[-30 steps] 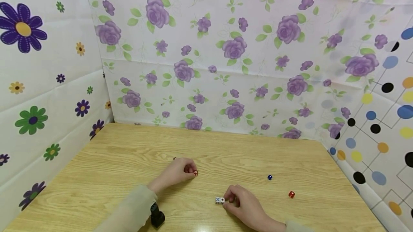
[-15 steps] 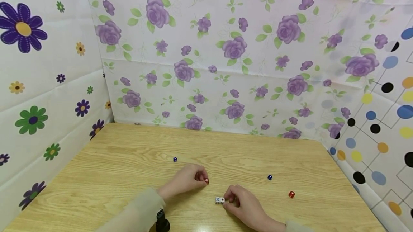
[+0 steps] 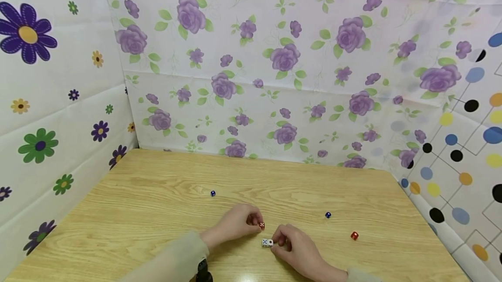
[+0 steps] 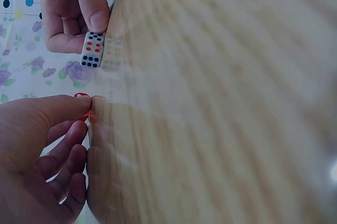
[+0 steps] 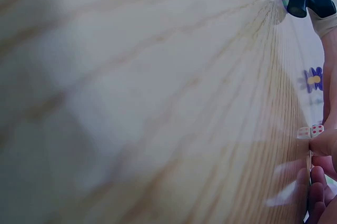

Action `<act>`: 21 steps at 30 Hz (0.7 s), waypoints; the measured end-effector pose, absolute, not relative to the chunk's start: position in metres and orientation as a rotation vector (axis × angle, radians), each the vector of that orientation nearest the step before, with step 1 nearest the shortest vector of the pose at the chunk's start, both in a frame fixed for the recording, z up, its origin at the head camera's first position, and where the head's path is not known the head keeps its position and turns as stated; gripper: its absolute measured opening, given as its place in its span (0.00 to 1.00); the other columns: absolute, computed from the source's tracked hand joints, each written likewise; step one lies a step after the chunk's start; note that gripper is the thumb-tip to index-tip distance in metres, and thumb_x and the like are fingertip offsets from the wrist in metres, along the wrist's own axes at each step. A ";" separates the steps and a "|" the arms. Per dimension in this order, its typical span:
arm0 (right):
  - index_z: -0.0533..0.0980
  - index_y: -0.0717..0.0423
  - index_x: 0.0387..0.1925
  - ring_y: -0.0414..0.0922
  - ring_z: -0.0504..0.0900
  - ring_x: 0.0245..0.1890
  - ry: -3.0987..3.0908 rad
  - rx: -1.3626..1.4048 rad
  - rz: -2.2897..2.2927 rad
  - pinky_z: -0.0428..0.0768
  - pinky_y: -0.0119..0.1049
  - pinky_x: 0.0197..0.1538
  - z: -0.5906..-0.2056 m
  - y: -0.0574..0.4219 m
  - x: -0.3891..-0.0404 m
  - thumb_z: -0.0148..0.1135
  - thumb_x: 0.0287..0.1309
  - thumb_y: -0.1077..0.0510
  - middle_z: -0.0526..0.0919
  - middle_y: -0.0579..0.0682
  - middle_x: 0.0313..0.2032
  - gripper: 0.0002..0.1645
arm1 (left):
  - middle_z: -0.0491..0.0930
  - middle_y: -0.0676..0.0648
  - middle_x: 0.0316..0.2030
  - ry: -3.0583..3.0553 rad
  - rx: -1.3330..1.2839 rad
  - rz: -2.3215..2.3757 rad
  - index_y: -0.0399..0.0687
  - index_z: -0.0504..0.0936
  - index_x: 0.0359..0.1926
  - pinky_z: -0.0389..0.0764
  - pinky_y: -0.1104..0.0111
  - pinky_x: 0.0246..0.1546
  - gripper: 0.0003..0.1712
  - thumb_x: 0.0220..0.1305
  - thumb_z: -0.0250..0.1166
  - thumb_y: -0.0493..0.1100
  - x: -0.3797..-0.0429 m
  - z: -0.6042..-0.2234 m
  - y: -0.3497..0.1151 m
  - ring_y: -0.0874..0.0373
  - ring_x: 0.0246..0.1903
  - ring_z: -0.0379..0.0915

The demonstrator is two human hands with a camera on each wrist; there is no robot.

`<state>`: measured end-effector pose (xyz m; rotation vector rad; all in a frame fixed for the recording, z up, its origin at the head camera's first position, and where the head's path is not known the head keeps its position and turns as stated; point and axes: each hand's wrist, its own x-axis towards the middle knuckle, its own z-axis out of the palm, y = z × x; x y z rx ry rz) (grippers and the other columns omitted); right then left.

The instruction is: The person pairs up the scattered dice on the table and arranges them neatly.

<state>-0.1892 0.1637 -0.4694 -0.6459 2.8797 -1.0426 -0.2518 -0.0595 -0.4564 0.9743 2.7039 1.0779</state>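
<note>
My left hand pinches a red die with white pips between thumb and fingertip, just behind and left of my right hand. In the left wrist view, that red die is mostly hidden behind the thumb. Two white dice sit side by side on the wooden table. The thumb and finger of my right hand pinch the right-hand one. Blue and red pips show on the white dice in the left wrist view.
One blue die lies at the back left, another blue die to the right. Further right is a second red die. Flowered cloth hangs behind the table. A black wrist camera sits at my left sleeve.
My left hand has slid right and toward me with the red die, closing in on the white dice. The back-left blue die has come into full view. My right hand stays put.
</note>
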 end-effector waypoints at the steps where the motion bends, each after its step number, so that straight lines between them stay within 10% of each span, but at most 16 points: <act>1: 0.77 0.37 0.33 0.30 0.67 0.24 2.875 -0.644 -1.046 0.67 0.26 0.28 -0.469 0.164 -0.189 0.70 0.57 0.49 0.75 0.38 0.30 0.08 | 0.80 0.58 0.26 2.705 0.977 1.073 0.51 0.84 0.33 0.73 0.78 0.32 0.04 0.58 0.72 0.40 -0.252 -0.457 -0.059 0.75 0.26 0.70; 21: 0.77 0.37 0.32 0.29 0.67 0.24 2.902 -0.666 -1.045 0.68 0.26 0.28 -0.469 0.163 -0.189 0.71 0.56 0.51 0.76 0.38 0.29 0.08 | 0.80 0.59 0.26 2.682 0.958 1.089 0.52 0.85 0.34 0.72 0.78 0.30 0.03 0.59 0.72 0.41 -0.249 -0.457 -0.055 0.74 0.25 0.69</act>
